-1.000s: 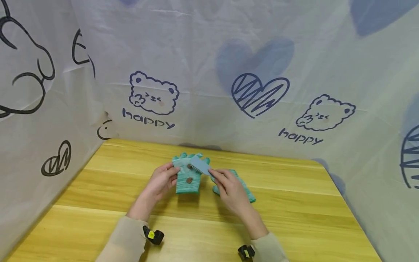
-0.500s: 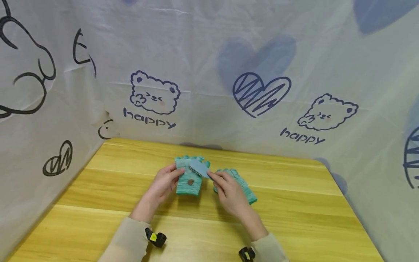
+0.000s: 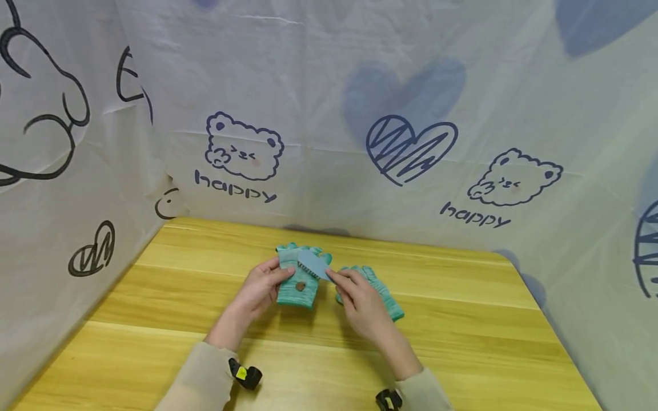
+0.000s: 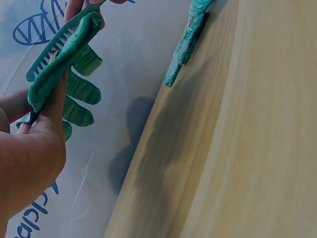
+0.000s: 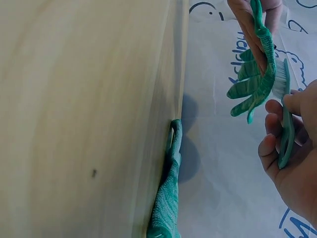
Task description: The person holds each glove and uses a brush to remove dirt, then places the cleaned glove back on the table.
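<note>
My left hand (image 3: pixel 261 290) holds a green knitted glove (image 3: pixel 293 297) up off the table, its thumb on the front and other fingers behind. A round brown spot (image 3: pixel 300 286) shows on the glove near the cuff. My right hand (image 3: pixel 366 306) grips the handle of a pale blue-green brush (image 5: pixel 287 141). In the right wrist view the brush's bristles (image 5: pixel 280 80) meet the glove's face. The brush head (image 3: pixel 315 262) covers part of the glove's upper area in the head view. A second green glove (image 3: pixel 384 291) lies on the table, partly hidden behind my right hand.
The wooden table (image 3: pixel 462 319) reaches back to a white cloth backdrop (image 3: pixel 319 188) printed with bears and hearts. Another cloth wall (image 3: pixel 46 228) stands along the left side. A black wrist camera (image 3: pixel 248 375) sits at the left sleeve, another (image 3: pixel 388 399) at the right.
The brush has moved slightly down across the glove and now covers the upper brown spot seen a second ago. The held glove has shifted slightly down and right; both hands keep their holds.
</note>
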### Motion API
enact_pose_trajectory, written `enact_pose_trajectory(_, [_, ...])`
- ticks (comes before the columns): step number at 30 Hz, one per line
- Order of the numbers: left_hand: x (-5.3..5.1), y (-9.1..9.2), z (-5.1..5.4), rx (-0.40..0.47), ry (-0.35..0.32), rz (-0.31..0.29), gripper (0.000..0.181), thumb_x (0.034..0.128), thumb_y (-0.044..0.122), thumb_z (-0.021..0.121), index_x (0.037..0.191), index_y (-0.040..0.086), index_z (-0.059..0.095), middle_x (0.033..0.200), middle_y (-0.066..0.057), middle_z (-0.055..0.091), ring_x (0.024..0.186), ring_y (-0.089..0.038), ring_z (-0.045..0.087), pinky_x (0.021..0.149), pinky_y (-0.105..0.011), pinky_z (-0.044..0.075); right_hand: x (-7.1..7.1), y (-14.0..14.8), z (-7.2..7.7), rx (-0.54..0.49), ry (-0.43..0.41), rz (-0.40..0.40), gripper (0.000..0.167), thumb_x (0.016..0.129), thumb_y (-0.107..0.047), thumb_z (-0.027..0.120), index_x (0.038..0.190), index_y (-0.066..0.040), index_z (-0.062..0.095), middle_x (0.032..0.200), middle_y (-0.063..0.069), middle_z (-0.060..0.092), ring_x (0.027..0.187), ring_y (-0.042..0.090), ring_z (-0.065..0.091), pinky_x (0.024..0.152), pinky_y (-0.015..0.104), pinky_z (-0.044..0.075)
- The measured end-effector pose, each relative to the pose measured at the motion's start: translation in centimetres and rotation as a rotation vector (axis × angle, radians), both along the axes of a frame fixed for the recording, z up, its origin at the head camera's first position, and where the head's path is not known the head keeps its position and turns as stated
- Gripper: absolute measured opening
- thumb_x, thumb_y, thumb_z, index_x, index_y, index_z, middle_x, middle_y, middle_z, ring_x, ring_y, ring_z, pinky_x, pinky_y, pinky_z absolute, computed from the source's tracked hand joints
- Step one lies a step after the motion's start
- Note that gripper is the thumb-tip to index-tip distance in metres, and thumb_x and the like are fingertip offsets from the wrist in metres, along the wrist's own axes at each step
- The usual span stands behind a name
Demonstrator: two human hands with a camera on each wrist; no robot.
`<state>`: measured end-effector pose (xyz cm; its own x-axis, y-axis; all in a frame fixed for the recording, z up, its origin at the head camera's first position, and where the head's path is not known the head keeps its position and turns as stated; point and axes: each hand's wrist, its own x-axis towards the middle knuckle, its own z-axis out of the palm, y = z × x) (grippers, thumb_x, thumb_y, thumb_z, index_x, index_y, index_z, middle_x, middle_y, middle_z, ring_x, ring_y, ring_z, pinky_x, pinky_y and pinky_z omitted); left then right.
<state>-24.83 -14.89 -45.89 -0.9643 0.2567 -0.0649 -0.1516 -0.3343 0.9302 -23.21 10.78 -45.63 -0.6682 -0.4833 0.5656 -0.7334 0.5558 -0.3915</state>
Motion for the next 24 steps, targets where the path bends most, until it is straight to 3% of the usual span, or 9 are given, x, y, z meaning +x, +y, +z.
enact_pose_trajectory(8, [0.05, 0.08, -0.05, -0.002, -0.001, 0.009, 0.054, 0.1069, 0.003, 0.054, 0.157, -0.006, 0.036, 0.118, -0.002, 0.074, 0.099, -0.014, 0.073, 0.085, -0.03, 0.062, -0.1, 0.3, 0.38, -0.024, 0.04, 0.008, 0.041, 0.101, 0.003, 0.063, 0.141, -0.006, 0.065, 0.12, 0.01, 0.066, 0.092, 0.019, 0.062, 0.073, 0.03, 0.056])
enact_pose_trajectory(17, [0.07, -0.1, 0.01, -0.008, -0.016, 0.011, 0.054, 0.1071, 0.004, 0.055, 0.158, -0.004, 0.036, 0.117, 0.0, 0.074, 0.098, -0.014, 0.073, 0.083, -0.03, 0.062, -0.34, 0.69, 0.81, -0.084, 0.096, -0.01, 0.04, 0.1, 0.005, 0.063, 0.139, -0.004, 0.066, 0.121, 0.012, 0.067, 0.093, 0.021, 0.066, 0.072, 0.032, 0.058])
enact_pose_trajectory(24, [-0.08, -0.22, 0.02, -0.008, -0.004, 0.018, 0.055, 0.1067, 0.004, 0.056, 0.157, -0.005, 0.037, 0.115, 0.001, 0.075, 0.097, -0.014, 0.074, 0.083, -0.03, 0.062, -0.29, 0.45, 0.63, -0.006, 0.12, 0.024, 0.04, 0.1, 0.003, 0.065, 0.139, -0.005, 0.066, 0.117, 0.008, 0.067, 0.087, 0.017, 0.061, 0.069, 0.029, 0.054])
